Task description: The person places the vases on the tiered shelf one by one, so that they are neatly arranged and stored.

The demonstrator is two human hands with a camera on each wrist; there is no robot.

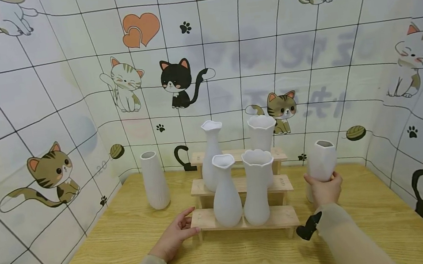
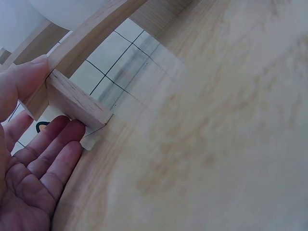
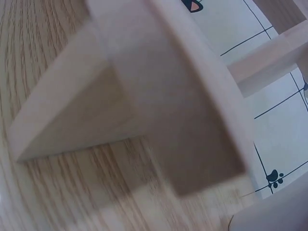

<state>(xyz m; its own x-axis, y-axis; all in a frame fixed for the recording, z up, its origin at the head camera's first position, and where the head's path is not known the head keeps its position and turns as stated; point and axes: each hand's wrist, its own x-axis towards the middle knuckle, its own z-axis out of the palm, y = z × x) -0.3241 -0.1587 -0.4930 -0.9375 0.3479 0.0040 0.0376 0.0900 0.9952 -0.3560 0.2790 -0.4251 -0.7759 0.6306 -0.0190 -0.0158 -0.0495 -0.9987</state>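
Observation:
A three-step wooden stand point(image 1: 203, 221) is on the table in the head view. Two white ruffle-rimmed vases stand on its lowest step, a slim-necked vase point(image 1: 226, 201) and a wider vase point(image 1: 258, 192). Higher up are another slim-necked vase point(image 1: 210, 150) and a wide vase point(image 1: 263, 132). My left hand point(image 1: 175, 237) holds the left end of the lowest step; the left wrist view shows the thumb point(image 2: 29, 79) against the board and fingers by its leg point(image 2: 79, 103). My right hand point(image 1: 326, 188) grips a white angular vase point(image 1: 322, 159) right of the stand.
A tall white vase point(image 1: 155, 181) stands on the wooden table point(image 1: 128, 232) left of the stand. Cat-printed tile-pattern sheeting point(image 1: 222, 59) rises behind and at both sides. In the right wrist view, the stand's board end point(image 3: 192, 139) is very close.

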